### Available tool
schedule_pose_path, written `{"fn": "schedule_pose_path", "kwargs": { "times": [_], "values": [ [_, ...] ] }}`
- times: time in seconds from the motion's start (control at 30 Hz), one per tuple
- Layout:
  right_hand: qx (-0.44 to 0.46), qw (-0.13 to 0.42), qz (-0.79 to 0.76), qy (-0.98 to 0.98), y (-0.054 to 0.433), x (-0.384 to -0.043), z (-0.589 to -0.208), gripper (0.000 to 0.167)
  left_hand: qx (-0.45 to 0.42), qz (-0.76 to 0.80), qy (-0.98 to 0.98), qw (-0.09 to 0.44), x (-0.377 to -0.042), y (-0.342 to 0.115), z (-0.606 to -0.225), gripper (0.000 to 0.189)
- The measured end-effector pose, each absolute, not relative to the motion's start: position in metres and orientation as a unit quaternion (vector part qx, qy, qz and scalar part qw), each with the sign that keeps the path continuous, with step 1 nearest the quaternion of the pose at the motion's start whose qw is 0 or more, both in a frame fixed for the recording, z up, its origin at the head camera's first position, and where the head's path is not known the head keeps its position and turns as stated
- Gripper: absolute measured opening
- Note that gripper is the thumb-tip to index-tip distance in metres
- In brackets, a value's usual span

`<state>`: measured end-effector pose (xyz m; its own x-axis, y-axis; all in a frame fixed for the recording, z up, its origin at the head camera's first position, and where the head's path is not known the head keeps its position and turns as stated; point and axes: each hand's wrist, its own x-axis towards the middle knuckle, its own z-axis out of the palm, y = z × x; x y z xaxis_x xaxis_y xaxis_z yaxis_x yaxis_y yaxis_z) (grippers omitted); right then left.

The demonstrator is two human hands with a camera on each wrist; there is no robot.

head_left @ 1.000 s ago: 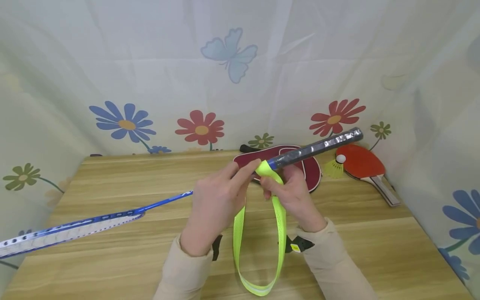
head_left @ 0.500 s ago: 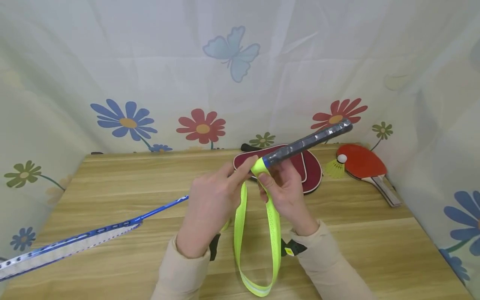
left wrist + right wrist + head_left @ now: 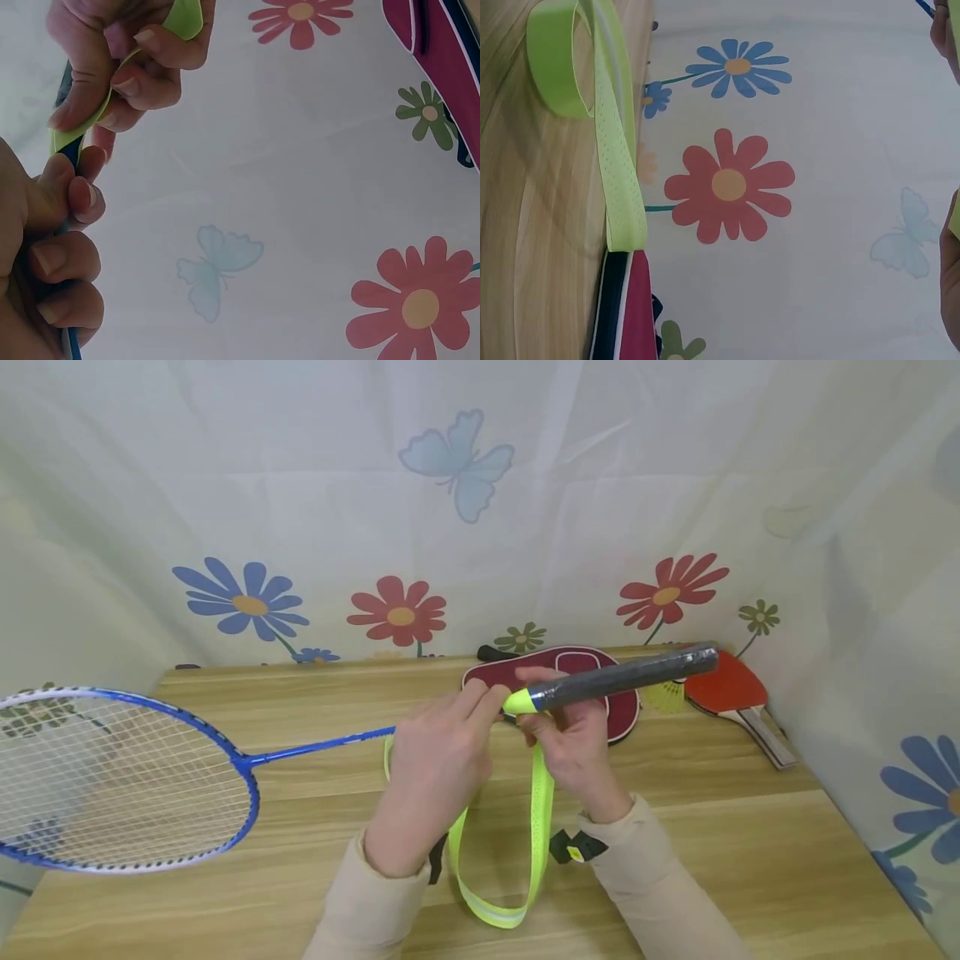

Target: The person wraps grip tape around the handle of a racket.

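Observation:
In the head view a blue badminton racket (image 3: 321,748) is held across the body, its strung head to the left and its dark grey handle (image 3: 637,677) to the right. My left hand (image 3: 442,747) grips the shaft just below the handle. Neon yellow perforated grip tape (image 3: 539,802) covers the handle's lower end and hangs in a long loop between the forearms. My right hand (image 3: 576,745) pinches this tape under the handle. The left wrist view has the right thumb (image 3: 79,109) pressing the tape above the left fingers (image 3: 71,281).
A maroon paddle case (image 3: 624,714) lies at the back of the wooden table (image 3: 300,843). To its right are a yellow shuttlecock (image 3: 666,696) and a red table tennis paddle (image 3: 726,681). A flowered curtain (image 3: 570,527) stands behind and at the sides.
The racket has turned about its length, so its strung face now shows broadly. The handle end dipped, and the right fingers shifted around the tape beneath it.

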<state>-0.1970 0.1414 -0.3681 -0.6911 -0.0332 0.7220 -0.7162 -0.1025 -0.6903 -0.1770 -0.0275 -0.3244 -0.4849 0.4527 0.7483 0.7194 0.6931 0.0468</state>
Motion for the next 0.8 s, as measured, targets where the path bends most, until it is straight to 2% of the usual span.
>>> {"fn": "schedule_pose_path", "kwargs": {
  "times": [0.1,0.2,0.3,0.4,0.5,0.63,0.8],
  "values": [
    [0.313,0.261,0.677,-0.613,0.141,-0.198,-0.368,0.036,-0.351,-0.179,-0.844,0.365,-0.176,-0.028,-0.324,0.029],
    [0.315,0.264,0.673,-0.615,0.139,-0.197,-0.366,0.030,-0.360,-0.193,-0.841,0.354,-0.175,-0.028,-0.324,0.020],
    [0.306,0.266,0.668,-0.624,0.139,-0.194,-0.364,0.036,-0.374,-0.212,-0.831,0.353,-0.175,-0.029,-0.324,0.026],
    [0.292,0.267,0.668,-0.630,0.139,-0.190,-0.361,0.043,-0.385,-0.229,-0.813,0.372,-0.177,-0.028,-0.324,0.027],
    [0.282,0.266,0.669,-0.634,0.139,-0.187,-0.358,0.045,-0.392,-0.240,-0.790,0.406,-0.178,-0.027,-0.324,0.019],
    [0.274,0.246,0.673,-0.642,0.139,-0.184,-0.356,0.042,-0.399,-0.242,-0.767,0.440,-0.180,-0.031,-0.323,0.018],
    [0.277,0.199,0.669,-0.661,0.146,-0.182,-0.352,0.032,-0.412,-0.244,-0.764,0.433,-0.180,-0.037,-0.322,0.022]
  ]
}}
